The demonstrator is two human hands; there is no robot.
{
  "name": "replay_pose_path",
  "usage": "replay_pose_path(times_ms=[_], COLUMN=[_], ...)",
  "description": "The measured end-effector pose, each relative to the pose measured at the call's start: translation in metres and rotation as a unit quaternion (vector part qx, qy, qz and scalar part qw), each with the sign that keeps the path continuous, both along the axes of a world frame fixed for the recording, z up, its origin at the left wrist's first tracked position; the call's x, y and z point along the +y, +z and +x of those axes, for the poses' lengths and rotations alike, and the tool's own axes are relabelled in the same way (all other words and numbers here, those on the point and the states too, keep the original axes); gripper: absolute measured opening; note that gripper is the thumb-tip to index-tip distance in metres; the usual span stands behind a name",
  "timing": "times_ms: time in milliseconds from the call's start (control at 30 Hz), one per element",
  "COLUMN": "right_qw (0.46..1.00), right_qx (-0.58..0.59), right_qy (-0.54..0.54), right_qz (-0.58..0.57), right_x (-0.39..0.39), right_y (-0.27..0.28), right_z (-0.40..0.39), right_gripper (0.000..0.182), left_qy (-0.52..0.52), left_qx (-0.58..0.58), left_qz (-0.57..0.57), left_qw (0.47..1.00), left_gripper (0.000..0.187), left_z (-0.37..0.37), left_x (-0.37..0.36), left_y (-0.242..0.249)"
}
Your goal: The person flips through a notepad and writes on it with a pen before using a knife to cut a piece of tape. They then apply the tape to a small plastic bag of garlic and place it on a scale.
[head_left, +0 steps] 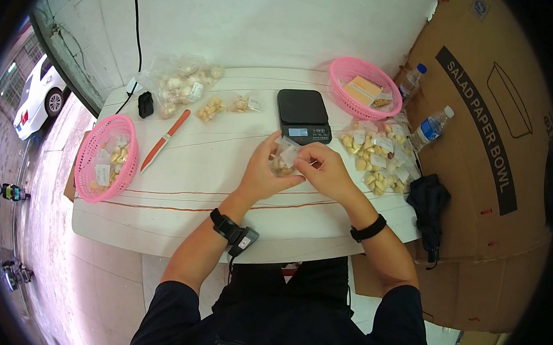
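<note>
My left hand [259, 173] is wrapped round a small clear plastic bag [281, 165] of what look like garlic cloves, just in front of the black kitchen scale [303, 109]. Thumb and fingers of my right hand [327, 173] pinch the upper right side of the same bag, by its white label. The scale's display is lit, and nothing lies on its plate. To the right of my hands lies a pile of bagged peeled garlic cloves [376, 158]. Two small bags of cloves [211, 108] lie beyond them to the left, near a larger bag of garlic bulbs [180, 89].
A knife with an orange handle [165, 141] lies left of centre. Pink baskets stand at the left [133, 163] and back right [339, 101]. Water bottles [431, 128], a folded black umbrella [427, 207] and a large cardboard box [473, 181] line the right edge.
</note>
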State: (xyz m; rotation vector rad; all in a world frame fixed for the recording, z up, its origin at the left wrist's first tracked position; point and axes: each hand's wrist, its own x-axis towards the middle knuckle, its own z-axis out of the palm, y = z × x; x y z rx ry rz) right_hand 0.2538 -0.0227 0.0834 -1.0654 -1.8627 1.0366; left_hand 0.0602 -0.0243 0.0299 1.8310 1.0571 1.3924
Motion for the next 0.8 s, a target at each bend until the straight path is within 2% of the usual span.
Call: replay_pose_path(times_ms=[67,133,167,233,267,333,467,533,567,633,767,800], right_qw=[1.0,0.996,0.996,0.991,0.991,0.989,0.991,0.998,0.998,0.998,0.993,0.988], right_qx=[0.019,0.077,0.077,0.098,0.099,0.1,0.11,0.048,0.047,-0.048,-0.087,-0.13], right_qy=[-0.01,0.023,0.024,0.05,0.049,0.079,0.041,-0.027,-0.028,-0.04,-0.063,-0.066], right_qz=[-0.021,-0.032,-0.032,-0.077,-0.077,-0.068,-0.061,0.009,0.009,0.024,0.042,0.051], right_x=[0.0,0.002,0.002,-0.001,-0.001,0.0,0.0,0.001,0.001,0.001,-0.002,-0.003], right_y=[0.0,-0.002,-0.001,0.007,0.007,0.007,0.017,0.02,0.023,0.028,0.037,0.042], right_z=[0.004,0.008,0.01,0.012,0.014,0.016,0.018,0.018,0.019,0.021,0.018,0.017], right_gripper=[0.008,0.004,0.004,0.005,0.005,0.01,0.013,0.017,0.017,0.019,0.021,0.02], left_qy=[-0.033,-0.162,-0.161,-0.172,-0.173,-0.195,-0.191,-0.142,-0.143,-0.109,-0.083,-0.08], left_qx=[-0.025,-0.179,-0.179,-0.044,-0.043,-0.046,-0.075,0.017,0.017,0.004,0.023,0.025], left_qz=[-0.026,-0.16,-0.16,-0.229,-0.229,-0.276,-0.249,-0.275,-0.275,-0.214,-0.199,-0.196], left_qw=[0.999,0.957,0.957,0.957,0.957,0.94,0.946,0.951,0.951,0.971,0.976,0.977], left_gripper=[0.098,0.084,0.084,0.063,0.063,0.05,0.046,0.04,0.04,0.041,0.039,0.039], left_z=[0.0,0.003,-0.001,-0.012,-0.013,-0.014,-0.009,-0.009,-0.008,-0.005,-0.004,-0.004], left_x=[0.001,-0.002,-0.001,0.002,0.002,0.004,-0.003,-0.005,-0.004,-0.003,-0.004,-0.005], left_y=[0.001,0.009,0.009,0.008,0.005,0.003,0.012,0.02,0.015,0.006,0.005,0.006])
